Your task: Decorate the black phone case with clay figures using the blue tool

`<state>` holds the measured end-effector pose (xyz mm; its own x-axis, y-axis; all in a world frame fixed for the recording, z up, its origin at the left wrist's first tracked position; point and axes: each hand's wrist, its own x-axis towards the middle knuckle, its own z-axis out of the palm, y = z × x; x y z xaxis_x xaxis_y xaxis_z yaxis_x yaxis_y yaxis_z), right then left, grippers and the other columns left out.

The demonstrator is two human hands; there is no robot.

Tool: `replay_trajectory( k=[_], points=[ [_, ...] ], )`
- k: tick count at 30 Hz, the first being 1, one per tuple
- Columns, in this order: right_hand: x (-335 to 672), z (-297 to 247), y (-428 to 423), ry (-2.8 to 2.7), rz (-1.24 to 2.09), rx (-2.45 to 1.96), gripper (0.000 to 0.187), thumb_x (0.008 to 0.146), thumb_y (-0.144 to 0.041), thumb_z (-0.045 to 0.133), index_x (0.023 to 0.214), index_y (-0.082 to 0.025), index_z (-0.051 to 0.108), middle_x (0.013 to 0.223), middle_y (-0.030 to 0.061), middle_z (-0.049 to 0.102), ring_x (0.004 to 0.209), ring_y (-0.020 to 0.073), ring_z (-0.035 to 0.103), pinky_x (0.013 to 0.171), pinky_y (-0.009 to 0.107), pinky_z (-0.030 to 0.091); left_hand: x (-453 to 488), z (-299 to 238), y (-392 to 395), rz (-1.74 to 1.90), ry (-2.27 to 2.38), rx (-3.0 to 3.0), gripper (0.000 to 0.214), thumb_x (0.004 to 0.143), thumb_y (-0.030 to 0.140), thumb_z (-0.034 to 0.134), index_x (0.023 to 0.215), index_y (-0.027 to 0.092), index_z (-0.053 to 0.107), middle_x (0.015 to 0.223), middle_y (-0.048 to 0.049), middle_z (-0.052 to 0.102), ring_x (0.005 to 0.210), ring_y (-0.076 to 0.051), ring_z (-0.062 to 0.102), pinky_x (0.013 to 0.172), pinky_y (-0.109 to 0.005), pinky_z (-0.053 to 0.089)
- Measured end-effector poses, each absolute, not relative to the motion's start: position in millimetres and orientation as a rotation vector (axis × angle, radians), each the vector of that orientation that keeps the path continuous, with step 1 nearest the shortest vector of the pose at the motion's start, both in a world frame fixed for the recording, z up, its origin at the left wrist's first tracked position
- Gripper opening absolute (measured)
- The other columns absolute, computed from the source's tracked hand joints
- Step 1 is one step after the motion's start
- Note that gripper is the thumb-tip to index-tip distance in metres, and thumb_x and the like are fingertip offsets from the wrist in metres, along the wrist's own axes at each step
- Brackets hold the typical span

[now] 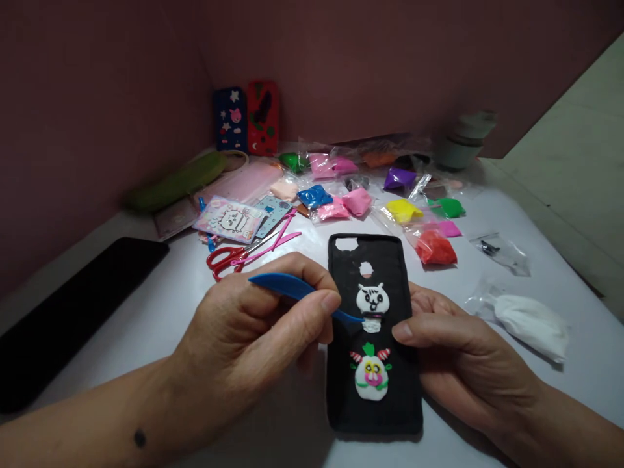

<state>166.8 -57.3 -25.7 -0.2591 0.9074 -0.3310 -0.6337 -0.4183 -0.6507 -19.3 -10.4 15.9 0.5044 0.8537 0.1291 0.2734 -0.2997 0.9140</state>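
A blue tool (283, 284) is pinched by the left hand (263, 325) — its tip at a white figure (373, 301). The black phone case (385, 339) — lower centre of the frame — is gripped by the right hand (468, 348).

The phone case (341, 403) looks matt, the blue tool (280, 284) smooth, glossy plastic.

On the white tabletop (188, 276) we observe, from left to right, a flat black slab (88, 312), red-handled scissors (244, 252) with slender pink plastic tools (280, 241), scattered clear packets of coloured clay (403, 210), a small transparent bag (504, 252) with black contents, and a packet of white clay (531, 325).
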Motion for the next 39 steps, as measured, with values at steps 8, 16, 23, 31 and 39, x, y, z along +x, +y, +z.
replay_trajectory(
  k=[8, 16, 23, 31, 39],
  points=[
    [166.2, -23.9, -56.5, -0.459, 1.895, -0.734, 0.039, 0.065, -0.001, 0.059, 0.101, -0.012, 0.07, 0.092, 0.0088, 0.074, 0.081, 0.0189, 0.067, 0.078, 0.03, 0.052, -19.0, 16.1, -10.6, 0.736, 0.919, 1.816, 0.03, 0.085, 0.018, 0.051, 0.056, 0.017, 0.061, 0.065, 0.0011, 0.06, 0.052, -0.007, 0.057, 0.044, -0.014, 0.044],
    [166.5, -24.6, -57.4, -0.46, 1.895, -0.762, 0.039, 0.065, -0.002, 0.061, 0.102, -0.012, 0.07, 0.093, 0.0097, 0.074, 0.083, 0.0201, 0.068, 0.08, 0.032, 0.052, -19.6, 12.2, -13.8, 0.811, 0.908, 1.794, 0.02, 0.084, 0.018, 0.052, 0.067, 0.018, 0.063, 0.062, 0.0032, 0.059, 0.048, -0.007, 0.056, 0.042, -0.015, 0.042],
    [167.2, -24.5, -57.3, -0.476, 1.9, -0.738, 0.037, 0.067, -0.002, 0.06, 0.101, -0.014, 0.07, 0.094, 0.0083, 0.073, 0.082, 0.0192, 0.067, 0.082, 0.032, 0.051, -19.3, 14.0, -12.4, 0.793, 0.936, 1.83, 0.022, 0.084, 0.018, 0.051, 0.065, 0.017, 0.062, 0.066, 0.0019, 0.06, 0.048, -0.007, 0.057, 0.041, -0.015, 0.043],
    [166.4, -23.9, -58.1, -0.47, 1.902, -0.762, 0.039, 0.067, -0.004, 0.061, 0.103, -0.014, 0.069, 0.095, 0.0085, 0.073, 0.083, 0.0202, 0.067, 0.083, 0.034, 0.05, -20.6, 15.2, -12.5, 0.783, 0.941, 1.849, 0.024, 0.085, 0.019, 0.05, 0.064, 0.019, 0.062, 0.061, 0.0021, 0.059, 0.051, -0.009, 0.057, 0.042, -0.015, 0.043],
    [166.6, -23.6, -57.8, -0.463, 1.866, -0.851, 0.042, 0.06, -0.006, 0.064, 0.102, -0.013, 0.068, 0.094, 0.0105, 0.073, 0.083, 0.023, 0.067, 0.082, 0.037, 0.05, -23.8, 16.8, -10.8, 0.817, 0.882, 1.923, 0.02, 0.086, 0.018, 0.051, 0.069, 0.021, 0.061, 0.058, 0.0055, 0.057, 0.047, -0.007, 0.055, 0.042, -0.013, 0.042]
  ],
)
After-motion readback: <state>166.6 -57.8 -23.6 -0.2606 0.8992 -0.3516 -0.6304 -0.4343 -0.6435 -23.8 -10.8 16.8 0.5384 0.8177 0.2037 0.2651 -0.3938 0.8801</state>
